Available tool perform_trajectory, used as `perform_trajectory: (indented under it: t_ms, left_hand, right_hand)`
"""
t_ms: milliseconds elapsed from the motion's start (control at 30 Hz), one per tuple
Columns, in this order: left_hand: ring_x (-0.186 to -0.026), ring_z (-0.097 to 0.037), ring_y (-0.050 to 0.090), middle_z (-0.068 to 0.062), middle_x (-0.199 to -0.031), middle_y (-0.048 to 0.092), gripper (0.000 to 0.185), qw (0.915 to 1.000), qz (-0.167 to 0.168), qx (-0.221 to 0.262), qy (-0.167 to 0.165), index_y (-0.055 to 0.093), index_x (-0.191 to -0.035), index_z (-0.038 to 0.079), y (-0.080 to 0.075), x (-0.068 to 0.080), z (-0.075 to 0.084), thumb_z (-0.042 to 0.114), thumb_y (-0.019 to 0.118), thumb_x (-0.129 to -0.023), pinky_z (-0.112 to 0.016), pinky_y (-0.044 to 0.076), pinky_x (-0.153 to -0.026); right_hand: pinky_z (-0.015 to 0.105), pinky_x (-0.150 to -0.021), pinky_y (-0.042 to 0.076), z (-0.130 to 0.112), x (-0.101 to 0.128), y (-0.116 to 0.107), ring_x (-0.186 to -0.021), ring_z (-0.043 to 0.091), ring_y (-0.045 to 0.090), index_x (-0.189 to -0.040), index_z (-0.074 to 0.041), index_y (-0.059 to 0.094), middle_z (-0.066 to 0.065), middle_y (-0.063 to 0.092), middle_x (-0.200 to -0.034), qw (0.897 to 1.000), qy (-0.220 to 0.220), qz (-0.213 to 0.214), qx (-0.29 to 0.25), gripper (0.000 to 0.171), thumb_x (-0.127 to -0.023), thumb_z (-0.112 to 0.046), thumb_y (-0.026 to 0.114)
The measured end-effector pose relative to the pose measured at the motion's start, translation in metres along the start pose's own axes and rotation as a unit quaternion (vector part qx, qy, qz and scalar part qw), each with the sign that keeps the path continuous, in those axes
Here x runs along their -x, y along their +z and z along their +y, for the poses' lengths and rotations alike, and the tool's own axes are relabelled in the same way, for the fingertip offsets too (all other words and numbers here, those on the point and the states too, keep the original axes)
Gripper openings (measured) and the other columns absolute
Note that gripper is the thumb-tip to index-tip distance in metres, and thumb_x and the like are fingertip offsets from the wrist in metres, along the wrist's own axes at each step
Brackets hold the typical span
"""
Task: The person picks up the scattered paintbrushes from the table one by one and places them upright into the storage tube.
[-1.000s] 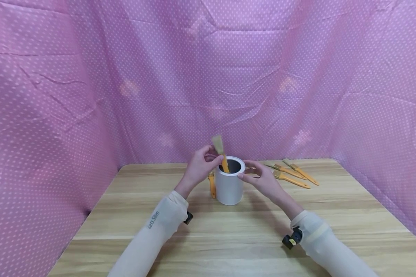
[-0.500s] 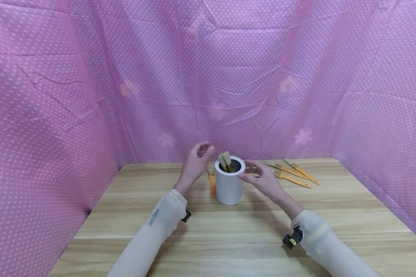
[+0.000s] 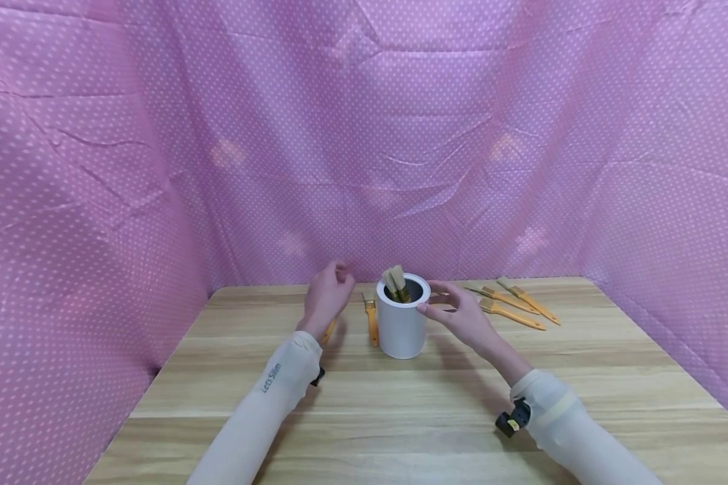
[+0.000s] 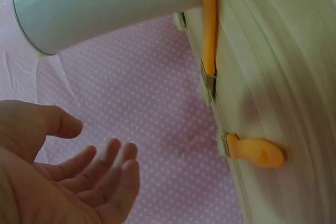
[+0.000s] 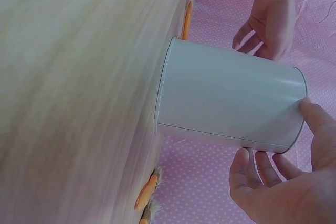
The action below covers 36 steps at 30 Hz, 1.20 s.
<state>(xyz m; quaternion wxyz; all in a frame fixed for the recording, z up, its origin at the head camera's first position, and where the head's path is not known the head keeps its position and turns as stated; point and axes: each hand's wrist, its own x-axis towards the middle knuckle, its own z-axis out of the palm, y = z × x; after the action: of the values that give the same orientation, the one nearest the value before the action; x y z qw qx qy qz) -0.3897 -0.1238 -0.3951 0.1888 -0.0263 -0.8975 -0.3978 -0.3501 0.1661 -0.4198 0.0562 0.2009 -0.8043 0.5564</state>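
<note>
A white can stands upright on the table, with two paintbrushes in it, bristles up. My right hand holds the can near its rim, thumb on the near side and fingers round the right side. Left of the can, my left hand is above the table with nothing in it; the left wrist view shows its fingers loosely bent and apart from the thumb. One orange-handled paintbrush lies right beside the can. Another paintbrush lies below my left hand, mostly hidden by it in the head view.
Several more orange-handled paintbrushes lie fanned out on the table to the right, beyond my right hand. Pink dotted cloth hangs behind the wooden table and along both sides.
My left hand has let a paintbrush down into the can, released it and moved left and away. My right hand has stayed on the can.
</note>
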Motion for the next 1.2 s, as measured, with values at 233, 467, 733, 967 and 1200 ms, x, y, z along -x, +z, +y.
perform_trajectory:
  t_ms: [233, 467, 733, 967, 1200]
  left_hand:
    - [-0.11, -0.031, 0.062, -0.011, -0.122, 0.065, 0.053, 0.9953, -0.05, -0.069, -0.045, 0.051, -0.144, 0.01, -0.001, -0.001, -0.006, 0.021, 0.066, -0.094, -0.048, 0.053, -0.085]
    - [-0.114, -0.037, 0.06, -0.02, -0.132, 0.059, 0.059, 0.9843, -0.095, -0.136, -0.06, 0.043, -0.146, 0.004, 0.0, -0.001, -0.018, 0.019, 0.071, -0.095, -0.054, 0.052, -0.089]
    - [-0.111, -0.045, 0.057, -0.025, -0.121, 0.057, 0.061, 0.9685, -0.122, -0.202, -0.078, 0.044, -0.144, 0.0, 0.005, 0.0, -0.026, 0.013, 0.072, -0.091, -0.063, 0.048, -0.089]
    - [-0.083, -0.031, 0.06, -0.013, -0.089, 0.062, 0.018, 0.9587, -0.164, -0.219, -0.078, 0.065, -0.103, 0.003, 0.007, 0.0, -0.035, 0.008, 0.074, -0.089, -0.049, 0.054, -0.074]
    - [-0.08, -0.029, 0.057, -0.01, -0.092, 0.061, 0.023, 0.9608, -0.183, -0.193, -0.079, 0.067, -0.108, 0.005, 0.009, 0.001, -0.05, 0.004, 0.074, -0.087, -0.044, 0.052, -0.068]
  right_hand:
    - [0.047, -0.09, 0.055, 0.0, 0.001, -0.001, -0.118, 0.031, 0.06, -0.144, -0.016, 0.055, 0.006, 0.059, -0.137, 1.0, -0.001, 0.002, 0.003, 0.065, -0.09, -0.043, 0.079]
    - [0.047, -0.091, 0.055, -0.001, 0.0, -0.002, -0.121, 0.037, 0.059, -0.147, -0.014, 0.052, 0.007, 0.058, -0.138, 1.0, -0.001, 0.003, -0.002, 0.07, -0.089, -0.042, 0.08]
    - [0.048, -0.091, 0.055, -0.002, 0.0, -0.003, -0.121, 0.036, 0.059, -0.144, -0.014, 0.054, 0.007, 0.058, -0.137, 1.0, -0.005, 0.0, -0.002, 0.066, -0.09, -0.042, 0.079]
    - [0.047, -0.091, 0.055, -0.003, -0.001, -0.002, -0.121, 0.035, 0.058, -0.144, -0.014, 0.055, 0.006, 0.058, -0.137, 1.0, -0.005, -0.001, -0.002, 0.066, -0.09, -0.041, 0.079]
    - [0.046, -0.092, 0.055, -0.004, -0.002, 0.0, -0.121, 0.035, 0.059, -0.142, -0.012, 0.056, 0.007, 0.06, -0.135, 1.0, -0.016, -0.001, -0.003, 0.064, -0.09, -0.039, 0.08]
